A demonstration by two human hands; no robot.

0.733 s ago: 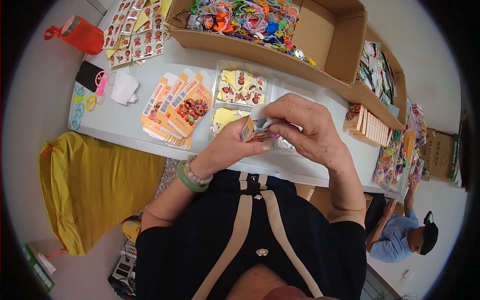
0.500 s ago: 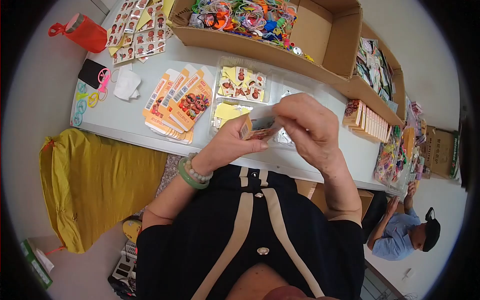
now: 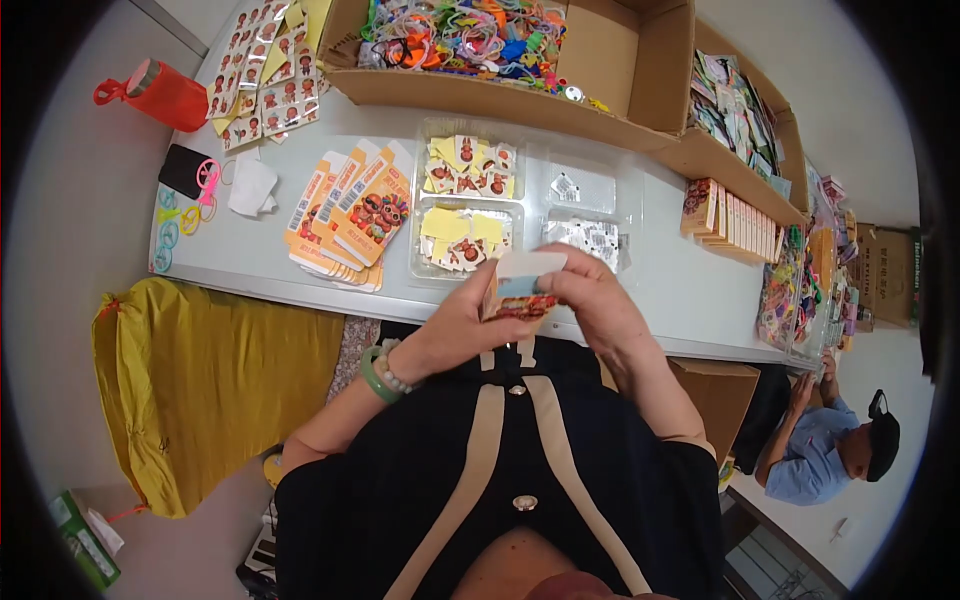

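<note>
The small open box (image 3: 518,306) is held between both hands: its left side is clasped by the left hand (image 3: 450,328), and its raised white flap (image 3: 528,263) is pinched near the right edge by the right hand (image 3: 598,300). If squeezed unevenly, the card could be creased; if tipped, any contents could be spilled toward the clear tray (image 3: 470,201) beyond the hands.

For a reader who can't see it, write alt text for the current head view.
A person's left hand and right hand hold a small printed box, its white flap raised, near the edge of a white table. On the table are a clear tray of paper pieces, fanned flat boxes and a cardboard box of colorful trinkets.
</note>
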